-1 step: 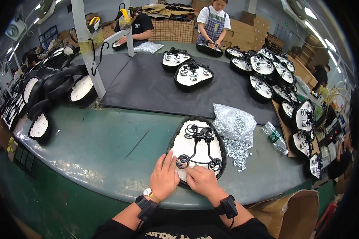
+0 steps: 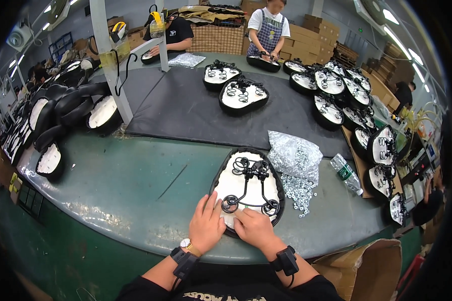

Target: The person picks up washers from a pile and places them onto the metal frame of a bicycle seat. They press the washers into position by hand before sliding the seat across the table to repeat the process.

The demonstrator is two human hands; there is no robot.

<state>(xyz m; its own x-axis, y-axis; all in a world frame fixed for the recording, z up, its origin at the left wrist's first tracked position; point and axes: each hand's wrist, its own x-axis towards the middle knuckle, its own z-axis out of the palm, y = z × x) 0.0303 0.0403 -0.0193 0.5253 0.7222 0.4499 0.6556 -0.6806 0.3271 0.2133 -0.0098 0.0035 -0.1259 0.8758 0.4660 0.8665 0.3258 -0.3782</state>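
A bicycle saddle [image 2: 227,179] lies upside down at the table's near edge, its white underside up inside a black rim. A black wire spring frame [image 2: 255,173] with coils sits on it. My left hand [image 2: 206,226] rests against the saddle's near left rim, fingers stretched out toward the near left coil [image 2: 229,203]. Beside that coil my right hand [image 2: 252,227] is closed, with fingertips pressed together at the coil's base. Whatever those fingertips hold, if anything, is hidden.
Loose metal nuts [image 2: 300,194] spill from a clear plastic bag [image 2: 295,155] right of the saddle, near a plastic bottle [image 2: 346,174]. More saddles [image 2: 243,95] stand on the black mat [image 2: 181,108] and at both sides. A grey post [image 2: 110,60] rises at left. Two people work across the table.
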